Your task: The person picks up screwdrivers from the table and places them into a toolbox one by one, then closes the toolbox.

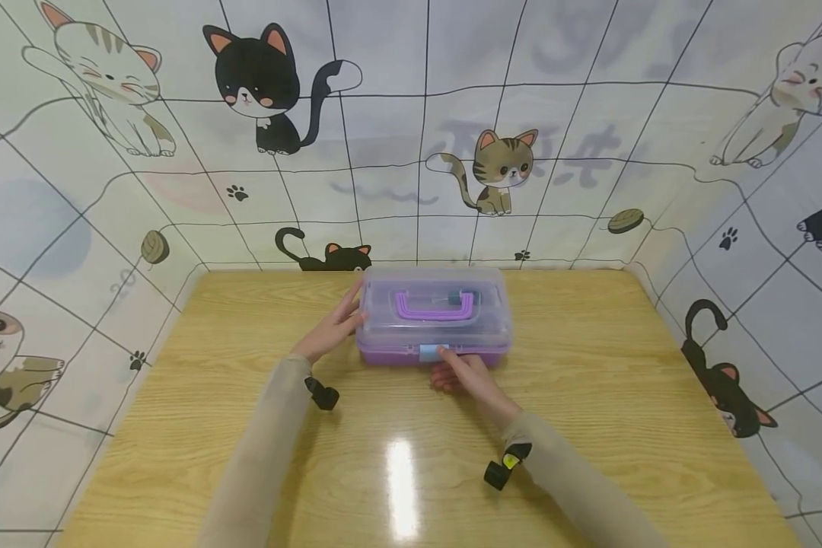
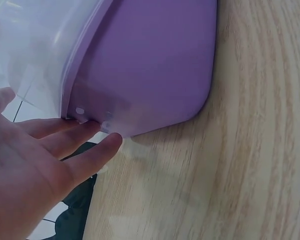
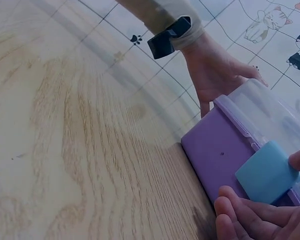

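A purple plastic storage box (image 1: 390, 356) with a clear lid (image 1: 383, 304) stands at the far side of the table, its lid down. On top lies a purple carrying handle (image 1: 434, 314). My left hand (image 1: 329, 332) rests against the box's left end, fingers spread; in the left wrist view the fingertips (image 2: 112, 142) touch the back corner. At the front, my right hand (image 1: 476, 378) has its thumb on the light blue latch (image 3: 267, 172) and its bent fingers at the latch's lower edge. Something dark shows dimly through the lid, its kind unclear.
The wooden table (image 1: 246, 320) extends to both sides and in front of the box. Behind it and at both sides hangs a white gridded cloth (image 1: 383, 152) printed with cartoon cats. Each wrist wears a black strap camera (image 1: 323, 394).
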Tool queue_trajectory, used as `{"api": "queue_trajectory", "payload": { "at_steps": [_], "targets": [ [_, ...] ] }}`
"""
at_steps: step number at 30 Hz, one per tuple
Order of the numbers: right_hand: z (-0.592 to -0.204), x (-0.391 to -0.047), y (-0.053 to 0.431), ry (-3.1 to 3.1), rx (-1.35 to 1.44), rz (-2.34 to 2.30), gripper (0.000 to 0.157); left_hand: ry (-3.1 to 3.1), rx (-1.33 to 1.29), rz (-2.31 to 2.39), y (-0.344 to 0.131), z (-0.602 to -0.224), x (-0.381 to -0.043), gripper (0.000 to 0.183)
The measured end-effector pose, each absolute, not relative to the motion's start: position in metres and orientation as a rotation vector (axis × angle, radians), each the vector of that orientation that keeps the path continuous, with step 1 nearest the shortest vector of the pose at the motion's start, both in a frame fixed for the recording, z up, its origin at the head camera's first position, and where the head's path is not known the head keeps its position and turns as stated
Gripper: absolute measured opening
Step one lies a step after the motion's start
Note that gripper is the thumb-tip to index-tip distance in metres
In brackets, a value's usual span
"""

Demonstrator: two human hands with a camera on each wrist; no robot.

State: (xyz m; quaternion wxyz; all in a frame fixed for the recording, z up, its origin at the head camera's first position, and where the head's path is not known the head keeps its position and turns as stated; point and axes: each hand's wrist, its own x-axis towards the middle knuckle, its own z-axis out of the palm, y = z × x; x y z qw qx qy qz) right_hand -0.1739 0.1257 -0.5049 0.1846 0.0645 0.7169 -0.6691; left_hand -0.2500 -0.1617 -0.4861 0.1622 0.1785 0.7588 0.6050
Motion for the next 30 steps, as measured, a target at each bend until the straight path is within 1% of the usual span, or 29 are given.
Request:
{"api": "queue_trajectory", "payload": {
  "at_steps": [7,11,17,19,22,28,30],
  "targets": [
    [-0.508,-0.18,0.122,2.046,0.191,-1.913,0.061,2.15,0.521,1.743,-0.162,-0.486,-0.256,0.07],
    [-0.509,-0.181,0.121,2.05,0.2,-1.914,0.059,2.143,0.529,1.748,-0.163,-0.489,-0.259,0.068],
    [-0.504,-0.182,0.124,2.043,0.128,-1.854,0.059,2.125,0.515,1.766,-0.162,-0.48,-0.255,0.067],
    [-0.505,-0.184,0.127,2.047,0.06,-1.828,0.058,2.161,0.502,1.751,-0.163,-0.48,-0.254,0.067],
    [-0.509,-0.185,0.134,2.117,-0.075,-1.749,0.053,2.249,0.513,1.725,-0.166,-0.489,-0.255,0.065],
    [-0.511,-0.185,0.162,2.394,-0.504,-1.422,0.04,2.365,0.5,1.643,-0.173,-0.493,-0.247,0.065],
    [-0.51,-0.186,0.173,2.452,-0.608,-1.35,0.035,2.401,0.487,1.601,-0.177,-0.495,-0.243,0.064]
  ]
}}
